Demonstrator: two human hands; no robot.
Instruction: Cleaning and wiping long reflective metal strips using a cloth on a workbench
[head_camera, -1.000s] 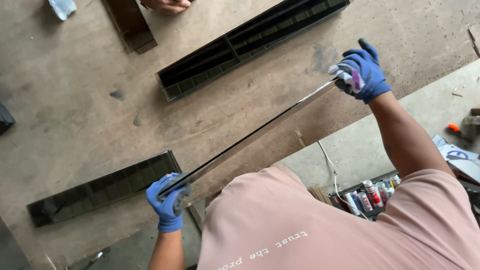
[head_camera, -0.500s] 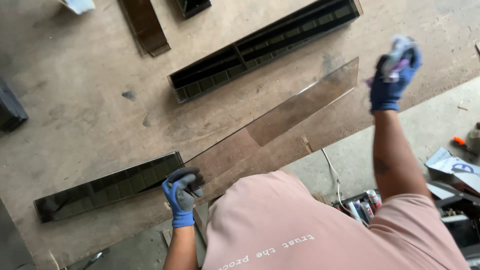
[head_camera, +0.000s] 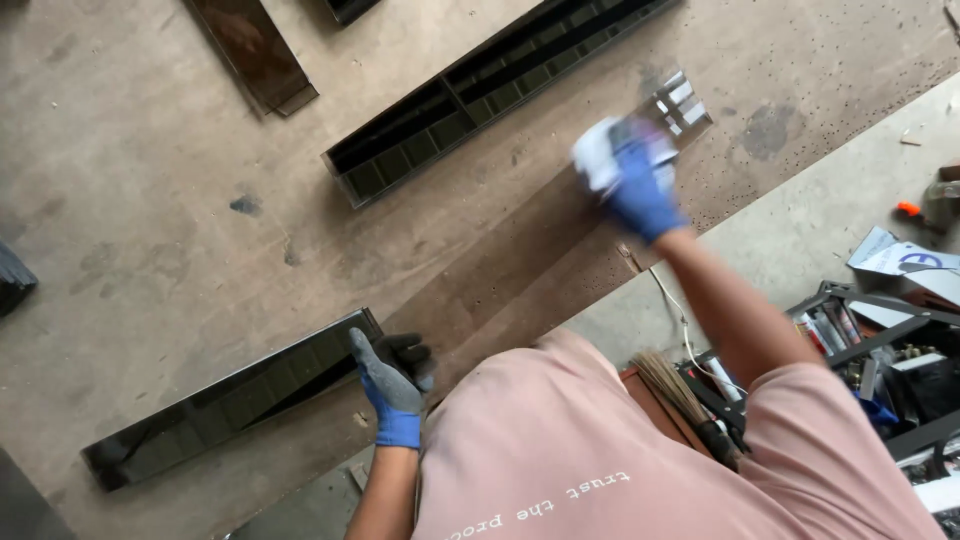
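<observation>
The left hand (head_camera: 395, 385) pins the thin, brittle-looking glass strip (head_camera: 520, 270) flat on the counter (head_camera: 150, 200) while right fingers (head_camera: 640, 190) clutch a cloth (head_camera: 600, 155) on it.

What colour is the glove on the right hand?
Blue, on the right hand; head view.

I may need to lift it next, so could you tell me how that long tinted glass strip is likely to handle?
The glass strip looks thin and long, so probably fragile and prone to flex. It lies flat on the workbench, so unlikely to roll. Both hands, left hand and right hand, wear gloves, suggesting sharp, slippery edges.
</observation>
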